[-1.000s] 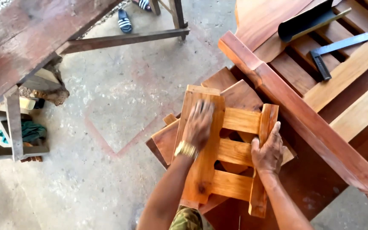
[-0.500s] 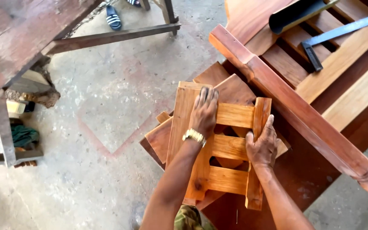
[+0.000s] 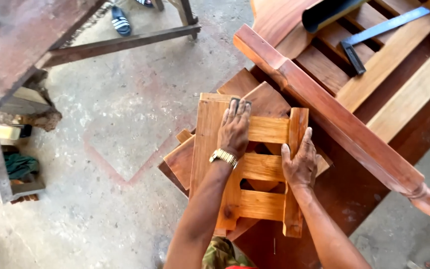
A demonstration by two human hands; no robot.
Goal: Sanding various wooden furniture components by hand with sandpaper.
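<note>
— Two hands on one piece: where does it sit?

— Lower middle of the frame. The wooden ladder frame, two uprights joined by three cross slats, lies flat on a stack of boards. The left hand lies flat, fingers together, pressing a dark pad onto the wide left upright. The right hand is spread over the narrow right upright, thumb on the inner side, bracing it.

— How would it handle?

— Stiff and fairly light, I judge; solid timber, not fragile. The smooth faces may slide on the boards, so grip the uprights, not the thinner slats.

— And farther up?

— Right of it, a long reddish post runs diagonally. At upper right, a metal square rests on a slatted panel. A striped sandal lies at upper left.
</note>
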